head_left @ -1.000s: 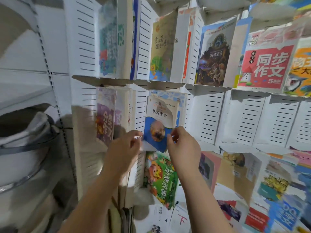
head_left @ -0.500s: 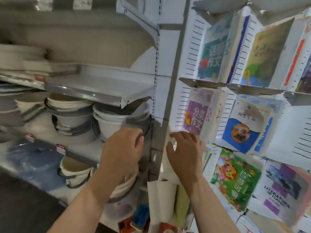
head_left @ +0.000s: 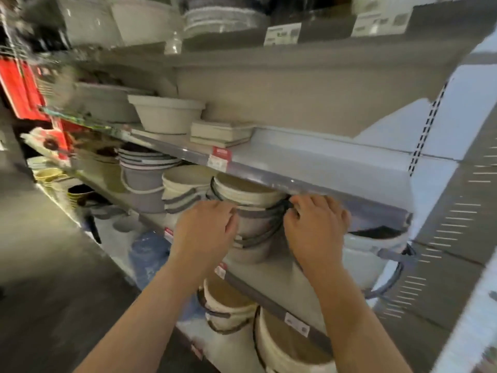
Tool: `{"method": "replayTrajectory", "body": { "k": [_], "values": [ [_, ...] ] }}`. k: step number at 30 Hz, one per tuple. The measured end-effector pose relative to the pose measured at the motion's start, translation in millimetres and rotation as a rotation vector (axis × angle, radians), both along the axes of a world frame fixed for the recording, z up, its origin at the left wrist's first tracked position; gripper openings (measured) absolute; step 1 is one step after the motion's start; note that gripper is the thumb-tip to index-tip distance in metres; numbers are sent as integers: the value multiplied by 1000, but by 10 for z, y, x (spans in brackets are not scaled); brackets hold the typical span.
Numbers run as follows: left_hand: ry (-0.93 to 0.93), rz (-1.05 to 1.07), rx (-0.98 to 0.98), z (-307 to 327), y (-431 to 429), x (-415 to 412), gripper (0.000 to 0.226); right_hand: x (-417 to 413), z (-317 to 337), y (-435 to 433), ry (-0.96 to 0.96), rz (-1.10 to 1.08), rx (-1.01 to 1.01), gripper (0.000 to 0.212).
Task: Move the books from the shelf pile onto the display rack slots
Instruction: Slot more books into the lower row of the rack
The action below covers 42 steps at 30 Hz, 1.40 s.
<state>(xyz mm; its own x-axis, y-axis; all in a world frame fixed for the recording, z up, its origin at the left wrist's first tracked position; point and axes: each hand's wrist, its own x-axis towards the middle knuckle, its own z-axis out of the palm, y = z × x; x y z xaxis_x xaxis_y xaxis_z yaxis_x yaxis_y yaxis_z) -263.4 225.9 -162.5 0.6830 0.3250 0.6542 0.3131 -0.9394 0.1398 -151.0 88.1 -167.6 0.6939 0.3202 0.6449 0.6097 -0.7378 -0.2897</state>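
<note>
The left hand (head_left: 207, 227) and right hand (head_left: 317, 224) are raised side by side, palms down, each grip loosely curled and empty. The book pile (head_left: 220, 133) is seen on the shelf (head_left: 322, 160) above.

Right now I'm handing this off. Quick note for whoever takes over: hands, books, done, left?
Left hand: loosely curled, empty, in front of the stacked buckets.
Right hand: fingers curled beside a bucket's dark handle; whether it touches cannot be told.
Books: a small pile lying flat on the grey shelf, right of a basin, above both hands.
Done: nothing shows here; the rack slots are out of view.
Left: lift a book from the pile, carry it to a rack slot, repeat.
</note>
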Motion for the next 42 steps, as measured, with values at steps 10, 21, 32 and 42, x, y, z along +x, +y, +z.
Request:
{"method": "replayTrajectory", "body": {
  "k": [10, 21, 32, 42],
  "values": [
    [-27, 77, 21, 60, 2070, 703, 50, 808, 453, 2083, 76, 115, 3, 41],
    [60, -60, -204, 625, 3797, 2231, 84, 2218, 1069, 3468, 879, 220, 375, 77],
    [329, -570, -817, 844, 4775, 3203, 54, 2760, 1062, 3952, 1288, 116, 819, 29],
    [337, -846, -801, 804, 4925, 3161, 68, 2436, 1058, 4072, 1060, 78, 974, 11]
  ]
}}
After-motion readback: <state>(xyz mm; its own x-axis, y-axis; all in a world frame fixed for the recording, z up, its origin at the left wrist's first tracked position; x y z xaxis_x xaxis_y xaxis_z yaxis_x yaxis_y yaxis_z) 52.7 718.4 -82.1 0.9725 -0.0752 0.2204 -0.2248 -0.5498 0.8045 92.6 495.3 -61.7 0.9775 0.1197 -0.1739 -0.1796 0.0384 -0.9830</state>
